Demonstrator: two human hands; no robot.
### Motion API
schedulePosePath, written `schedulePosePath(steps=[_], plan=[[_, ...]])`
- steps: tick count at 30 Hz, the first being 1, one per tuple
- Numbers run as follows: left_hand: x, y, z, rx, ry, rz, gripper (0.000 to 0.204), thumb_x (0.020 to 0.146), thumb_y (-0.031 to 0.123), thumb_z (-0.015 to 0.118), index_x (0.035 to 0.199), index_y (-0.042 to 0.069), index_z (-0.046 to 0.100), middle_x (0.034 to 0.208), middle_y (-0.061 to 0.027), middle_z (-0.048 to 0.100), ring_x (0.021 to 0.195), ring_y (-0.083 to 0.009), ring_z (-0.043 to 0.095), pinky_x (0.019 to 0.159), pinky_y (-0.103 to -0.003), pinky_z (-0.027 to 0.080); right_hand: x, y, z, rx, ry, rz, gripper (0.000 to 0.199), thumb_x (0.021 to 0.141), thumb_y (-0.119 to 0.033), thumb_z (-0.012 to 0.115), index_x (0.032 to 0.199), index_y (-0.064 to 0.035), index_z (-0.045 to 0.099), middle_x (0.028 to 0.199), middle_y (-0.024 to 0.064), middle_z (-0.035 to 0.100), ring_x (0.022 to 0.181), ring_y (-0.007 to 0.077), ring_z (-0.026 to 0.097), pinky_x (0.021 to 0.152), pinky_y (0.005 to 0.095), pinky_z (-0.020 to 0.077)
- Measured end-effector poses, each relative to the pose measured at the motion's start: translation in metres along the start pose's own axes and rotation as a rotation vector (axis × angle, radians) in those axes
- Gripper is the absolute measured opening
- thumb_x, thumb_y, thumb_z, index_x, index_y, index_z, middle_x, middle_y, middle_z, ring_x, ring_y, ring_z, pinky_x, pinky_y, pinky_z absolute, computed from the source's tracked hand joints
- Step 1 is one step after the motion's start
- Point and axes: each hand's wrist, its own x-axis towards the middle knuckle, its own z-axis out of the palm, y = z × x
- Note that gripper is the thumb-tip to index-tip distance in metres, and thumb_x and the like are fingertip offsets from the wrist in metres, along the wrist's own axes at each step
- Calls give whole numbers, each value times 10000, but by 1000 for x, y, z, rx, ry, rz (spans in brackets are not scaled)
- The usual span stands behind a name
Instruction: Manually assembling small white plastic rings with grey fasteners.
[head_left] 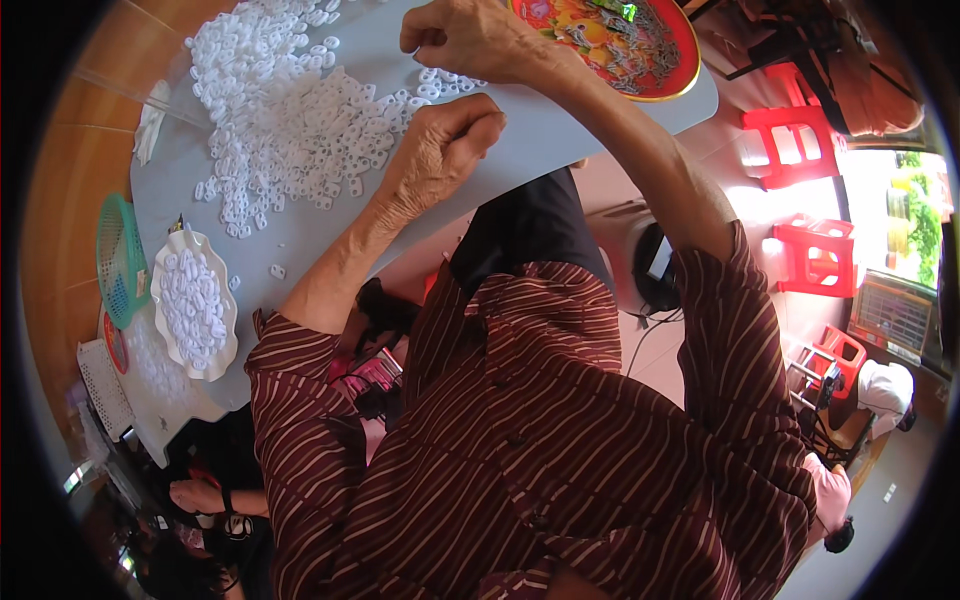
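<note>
White pieces (300, 135); left hand (440, 148), right hand (472, 40) curled, contents hidden

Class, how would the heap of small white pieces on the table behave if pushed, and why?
The heap would likely scatter rather than slide as one, since its pieces lie loose. Each piece is probably light, being small and pierced with holes. They seem unlikely to roll, looking flattish.

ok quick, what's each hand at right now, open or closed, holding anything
Left hand: curled closed; can't tell if it holds anything.
Right hand: also curled closed; contents, if any, hidden.
</note>
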Motion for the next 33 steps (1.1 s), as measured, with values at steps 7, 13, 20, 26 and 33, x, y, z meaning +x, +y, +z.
schedulePosePath(steps=[7,13,20,26,33], plan=[[-2,-2,3,-40,7,-5,171,879,140,553,816,-19,545,650,-38,485,621,-101,442,599,-265,397,21,-19,28,-106,-388,144,175,744,-95,634,907,-66,691,808,114,682,787,261,657,752,346,509],[-3,3,1,-21,0,-20,153,872,123,555,827,-24,555,655,-52,502,628,-110,450,603,-274,402,25,-22,28,-120,-567,267,180,747,-103,633,913,-77,699,826,137,679,800,273,652,764,354,502],[-3,-2,-2,-13,-7,-18,167,880,127,533,802,-17,561,646,-35,519,614,-103,466,595,-268,409,2,-27,-5,-100,-284,266,139,752,-99,617,843,-41,705,772,128,679,729,277,657,712,351,517],[-3,-6,1,-169,249,84,198,930,197,506,873,11,546,753,-42,578,648,-99,530,650,-243,445,-32,-38,-34,31,-18,377,177,775,-126,619,886,-17,704,758,126,685,684,210,665,666,301,528],[5,-8,-7,-91,295,75,236,944,243,514,907,12,544,738,-32,586,666,-96,542,650,-229,435,-56,-53,-42,80,-51,503,188,824,-147,613,932,-17,695,737,84,675,649,131,632,611,267,509]])
